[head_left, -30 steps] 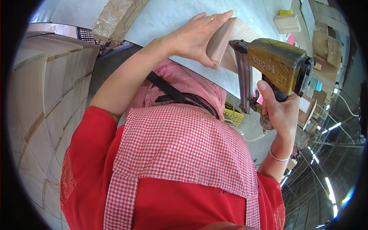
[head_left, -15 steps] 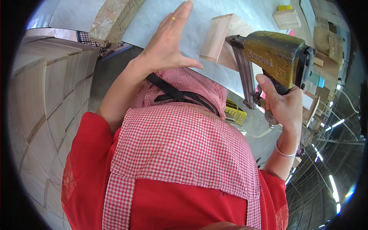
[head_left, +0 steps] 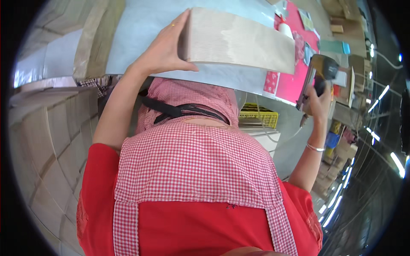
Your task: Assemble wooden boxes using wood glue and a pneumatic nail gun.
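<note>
A pale wooden box-like piece (head_left: pixel 239 40) lies across the grey-white tabletop (head_left: pixel 141 25) in front of me. My left hand (head_left: pixel 160 53) is closed on its left end, with the thumb along the near edge and the fingers at the far edge. Out to the right, beyond the table's near edge, my right hand (head_left: pixel 319 102) grips the handle of a pneumatic nail gun (head_left: pixel 323 66). The tool is held up, apart from the wood, and its outline is slightly blurred.
Beside the wood, a pink sheet (head_left: pixel 294 87) covers part of the table, with a white bottle (head_left: pixel 285 29) on it. Wooden panels (head_left: pixel 40 141) are stacked at my left. A yellow crate (head_left: pixel 265 117) sits below the table, near a pale air hose (head_left: pixel 294 135).
My left hand has taken hold of the wooden piece, which now lies lengthwise across the table. The nail gun has moved away from the wood, to the right and lower in view.
</note>
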Demonstrator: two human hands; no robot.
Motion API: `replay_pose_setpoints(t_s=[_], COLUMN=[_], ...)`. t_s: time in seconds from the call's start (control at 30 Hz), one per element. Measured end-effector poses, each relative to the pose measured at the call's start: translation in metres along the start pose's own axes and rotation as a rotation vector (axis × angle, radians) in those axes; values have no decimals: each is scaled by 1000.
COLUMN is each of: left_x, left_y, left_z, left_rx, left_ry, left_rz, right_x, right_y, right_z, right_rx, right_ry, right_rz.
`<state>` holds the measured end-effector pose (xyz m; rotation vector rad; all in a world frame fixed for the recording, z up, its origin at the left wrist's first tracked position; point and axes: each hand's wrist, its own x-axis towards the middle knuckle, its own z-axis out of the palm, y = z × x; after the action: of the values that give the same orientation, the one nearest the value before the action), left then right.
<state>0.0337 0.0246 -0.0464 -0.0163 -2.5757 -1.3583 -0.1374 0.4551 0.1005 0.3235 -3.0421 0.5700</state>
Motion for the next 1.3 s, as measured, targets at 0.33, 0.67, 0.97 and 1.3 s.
replay_pose_setpoints(t_s=[0.33, 0.67, 0.97, 1.3], left_x=[-5, -20, -50, -63], left_y=[18, 51, 45, 98], left_z=[-23, -108, -40, 17], left_rx=[-123, -901, -940, -609], left_ry=[33, 199, 578, 198], left_rz=[-128, -856, -841, -711], right_x=[-1, 56, 148, 157], right_y=[132, 9, -129, -131], right_z=[84, 67, 118, 149], right_rx=[-569, 215, 178, 270], right_ry=[239, 151, 124, -39], right_rz=[-112, -219, -923, -1051])
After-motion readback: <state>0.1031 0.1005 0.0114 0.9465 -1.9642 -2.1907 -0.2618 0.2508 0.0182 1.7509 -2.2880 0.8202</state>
